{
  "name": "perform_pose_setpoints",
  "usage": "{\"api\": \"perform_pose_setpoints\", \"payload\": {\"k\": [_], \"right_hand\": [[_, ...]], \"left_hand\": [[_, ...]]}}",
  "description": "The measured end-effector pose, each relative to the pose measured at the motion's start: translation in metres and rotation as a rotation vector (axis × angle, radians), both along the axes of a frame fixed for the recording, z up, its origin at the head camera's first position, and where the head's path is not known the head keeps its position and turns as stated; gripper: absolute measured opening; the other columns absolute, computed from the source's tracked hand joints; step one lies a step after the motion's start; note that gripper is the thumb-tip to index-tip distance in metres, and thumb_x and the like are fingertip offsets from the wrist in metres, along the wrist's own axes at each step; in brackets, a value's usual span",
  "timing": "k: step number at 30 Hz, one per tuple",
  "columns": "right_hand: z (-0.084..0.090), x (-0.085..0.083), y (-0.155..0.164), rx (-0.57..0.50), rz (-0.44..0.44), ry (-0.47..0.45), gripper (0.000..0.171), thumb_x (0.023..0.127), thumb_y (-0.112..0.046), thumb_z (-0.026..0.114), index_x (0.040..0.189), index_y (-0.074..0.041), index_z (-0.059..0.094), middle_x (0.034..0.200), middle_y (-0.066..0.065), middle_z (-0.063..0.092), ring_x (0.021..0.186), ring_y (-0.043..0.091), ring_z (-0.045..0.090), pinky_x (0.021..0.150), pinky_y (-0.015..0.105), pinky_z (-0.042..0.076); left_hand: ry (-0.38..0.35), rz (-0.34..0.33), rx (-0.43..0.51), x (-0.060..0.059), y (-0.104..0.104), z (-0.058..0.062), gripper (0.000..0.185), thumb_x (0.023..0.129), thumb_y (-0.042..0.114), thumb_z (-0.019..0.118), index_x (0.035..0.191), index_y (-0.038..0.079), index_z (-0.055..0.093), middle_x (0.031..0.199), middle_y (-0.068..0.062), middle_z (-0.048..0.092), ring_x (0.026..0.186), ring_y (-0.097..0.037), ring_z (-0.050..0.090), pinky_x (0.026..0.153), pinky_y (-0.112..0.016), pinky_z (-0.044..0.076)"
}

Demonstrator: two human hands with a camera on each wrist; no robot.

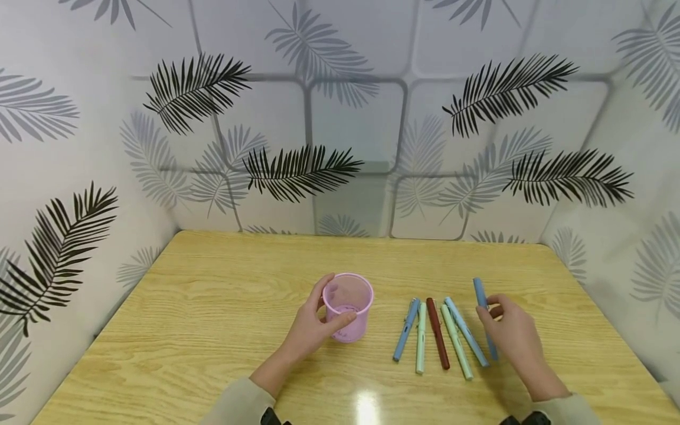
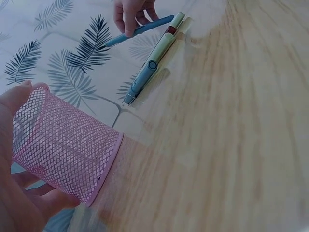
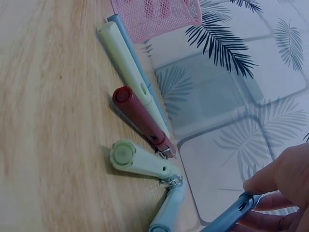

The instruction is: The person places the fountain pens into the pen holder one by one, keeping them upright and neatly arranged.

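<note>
My left hand is curled round the pink mesh cup, thumb across the near side of its rim and fingers round its left side. The cup stands upright, mouth up, on the wooden table. My right hand pinches a blue pen between thumb and fingers, off to the right of everything else, its far end raised and its near end low; whether that low end touches the wood I cannot tell.

Between the pen I hold and the cup lie five more pens — these are what stand in the way along the tabletop. From the cup outward come the leftmost blue pen, a pale green pen, a dark red pen, a second green pen and a light blue pen. The last two nearly meet at their far ends and spread apart toward me; the light blue one's near end lies close to the pen in my grip.

Behind the table rises a pale wall covering printed with black and grey leaves. My light sleeve shows at the near edge, left of a patch of glare on the wood.
</note>
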State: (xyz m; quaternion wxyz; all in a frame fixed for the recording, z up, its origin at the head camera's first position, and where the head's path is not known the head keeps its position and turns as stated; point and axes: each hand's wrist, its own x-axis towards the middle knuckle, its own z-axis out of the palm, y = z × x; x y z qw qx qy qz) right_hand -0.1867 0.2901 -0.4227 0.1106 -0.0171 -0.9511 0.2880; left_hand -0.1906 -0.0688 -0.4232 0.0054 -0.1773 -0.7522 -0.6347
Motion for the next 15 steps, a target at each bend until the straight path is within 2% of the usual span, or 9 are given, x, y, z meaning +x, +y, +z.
{"api": "perform_pose_setpoints", "payload": {"k": [6, 15], "right_hand": [[0.005, 0.001, -0.007, -0.043, -0.003, 0.059, 0.036, 0.093, -0.028, 0.055, 0.113, 0.002, 0.055, 0.087, 0.015, 0.064, 0.072, 0.027, 0.062, 0.049, 0.03, 0.046], [0.01, 0.002, -0.025, -0.078, 0.054, 0.143, 0.032, 0.092, -0.023, 0.059, 0.11, 0.003, 0.057, 0.082, 0.013, 0.063, 0.065, 0.022, 0.061, 0.046, 0.028, 0.045]], "left_hand": [[0.006, 0.016, 0.009, 0.0, 0.002, -0.004, 0.079, 0.083, 0.015, 0.07, 0.146, 0.009, 0.024, 0.139, -0.017, 0.038, 0.121, -0.034, 0.042, 0.09, -0.049, 0.043], [0.026, 0.022, 0.009, 0.003, 0.002, -0.003, 0.077, 0.084, 0.015, 0.069, 0.146, 0.011, 0.024, 0.139, -0.021, 0.038, 0.123, -0.041, 0.039, 0.089, -0.05, 0.044]]}}
